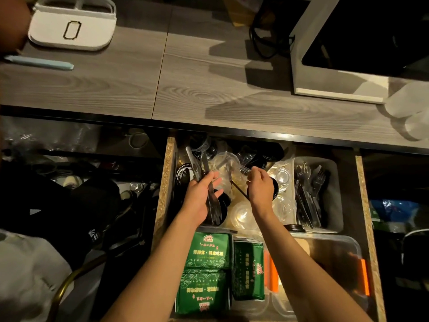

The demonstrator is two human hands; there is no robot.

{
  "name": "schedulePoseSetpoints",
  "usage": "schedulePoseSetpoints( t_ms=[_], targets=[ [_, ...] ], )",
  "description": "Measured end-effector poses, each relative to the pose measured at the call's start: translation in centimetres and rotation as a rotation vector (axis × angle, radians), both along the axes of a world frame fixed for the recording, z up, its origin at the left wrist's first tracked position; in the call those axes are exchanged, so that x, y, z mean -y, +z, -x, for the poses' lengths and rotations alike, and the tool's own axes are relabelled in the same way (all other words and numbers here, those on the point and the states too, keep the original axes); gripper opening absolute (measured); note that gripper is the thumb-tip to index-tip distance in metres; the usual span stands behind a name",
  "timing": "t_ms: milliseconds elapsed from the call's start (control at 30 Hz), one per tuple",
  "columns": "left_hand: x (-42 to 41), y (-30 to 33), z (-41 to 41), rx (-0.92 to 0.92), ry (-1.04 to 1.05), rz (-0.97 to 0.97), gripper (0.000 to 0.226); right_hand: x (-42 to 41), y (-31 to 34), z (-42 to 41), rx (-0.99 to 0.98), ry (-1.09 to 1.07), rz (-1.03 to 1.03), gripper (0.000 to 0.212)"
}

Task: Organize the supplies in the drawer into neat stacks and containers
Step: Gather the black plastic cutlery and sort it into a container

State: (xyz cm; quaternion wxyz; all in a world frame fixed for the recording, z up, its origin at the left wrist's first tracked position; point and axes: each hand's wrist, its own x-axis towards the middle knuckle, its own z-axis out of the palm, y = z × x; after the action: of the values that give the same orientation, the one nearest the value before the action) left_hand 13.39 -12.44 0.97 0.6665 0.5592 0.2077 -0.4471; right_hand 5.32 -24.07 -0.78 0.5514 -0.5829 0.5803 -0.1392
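The open drawer (165, 182) holds mixed supplies. My left hand (201, 196) grips a bundle of clear plastic cutlery (198, 165), handles pointing away, a fork end sticking out below the palm. My right hand (260, 185) pinches another clear plastic utensil (245, 169) over a heap of clear lids and cups (224, 163). Black lids (274, 151) lie at the back. A white bin (334, 194) on the right contains several plastic forks and knives (308, 194). Green packets (209, 252) fill the drawer's front.
A clear container (348, 242) with orange items sits front right in the drawer. On the wooden counter (185, 77) stand a white caddy (72, 24), a pale blue pen (39, 62) and a white-framed screen (336, 43). Dark clutter lies left of the drawer.
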Motion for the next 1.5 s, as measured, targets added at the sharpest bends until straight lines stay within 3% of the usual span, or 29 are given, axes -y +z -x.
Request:
schedulePoseSetpoints(
  t_ms=[200, 433, 500, 567, 667, 833, 967, 1133, 1300, 1500],
  targets=[
    [0.8, -0.3, -0.5, 0.034, 0.069, -0.063, 0.03, -0.3, -0.1, -1.8, -0.095, 0.211, -0.105, 0.056],
    [-0.4, -0.6, -0.8, 0.118, 0.135, -0.106, 0.037, -0.8, -1.1, -2.0, -0.044, 0.215, -0.226, 0.059],
    [-0.8, -0.5, -0.6, 0.099, 0.12, -0.057, 0.028, -0.3, -1.1, -1.8, -0.097, 0.27, -0.226, 0.051],
    [-0.9, -0.2, -0.3, 0.075, 0.092, -0.009, 0.017, 0.3, -0.9, -2.0, -0.169, 0.363, -0.231, 0.024],
    [-0.6, 0.2, 0.1, 0.042, 0.079, -0.014, 0.012, 0.7, -1.2, -1.9, -0.213, 0.32, -0.282, 0.016],
    [-0.3, 1.2, 0.8, 0.074, 0.053, -0.039, 0.021, 0.6, 0.2, -0.6, -0.103, 0.165, -0.348, 0.032],
    [-0.2, 1.8, 1.4, 0.049, 0.008, -0.028, 0.022, 0.4, 3.6, 0.7, 0.056, 0.094, -0.303, 0.014],
    [0.7, 3.0, 2.7, -0.002, -0.05, -0.045, 0.018, -0.7, 7.7, 2.0, 0.28, 0.156, -0.4, 0.014],
    [1.5, 3.5, 3.8, -0.073, -0.019, -0.038, 0.034, -2.3, 7.8, 2.8, 0.236, 0.119, -0.291, 0.002],
    [2.0, 4.0, 5.6, -0.028, -0.003, 0.026, 0.025, -2.7, 7.8, 4.0, 0.193, 0.19, -0.197, 0.024]
  ],
)
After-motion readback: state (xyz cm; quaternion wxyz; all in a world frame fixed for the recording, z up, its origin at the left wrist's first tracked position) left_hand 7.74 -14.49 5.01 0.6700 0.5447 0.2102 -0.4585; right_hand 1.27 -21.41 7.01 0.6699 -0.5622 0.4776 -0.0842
